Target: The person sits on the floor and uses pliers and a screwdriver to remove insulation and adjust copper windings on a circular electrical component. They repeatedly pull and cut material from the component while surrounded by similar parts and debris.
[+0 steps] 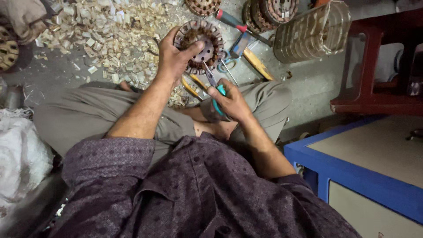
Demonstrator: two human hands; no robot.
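Note:
I sit cross-legged on the floor. My left hand [174, 55] grips a round, rusty-brown motor stator [207, 37] with slotted teeth, thumb across its centre. My right hand [229, 102] is closed around the teal handles of a pair of pliers [210, 76], whose metal jaws point up and touch the lower edge of the stator.
A heap of small pale wood or paper chips [105, 31] covers the floor ahead. A red-handled screwdriver [229, 20], yellow-handled tools [257, 64], more stators [275, 9] and a clear plastic jar [313, 33] lie beyond. A red frame [370, 66] and a blue cabinet [352, 176] stand right; a white sack [20, 154] sits left.

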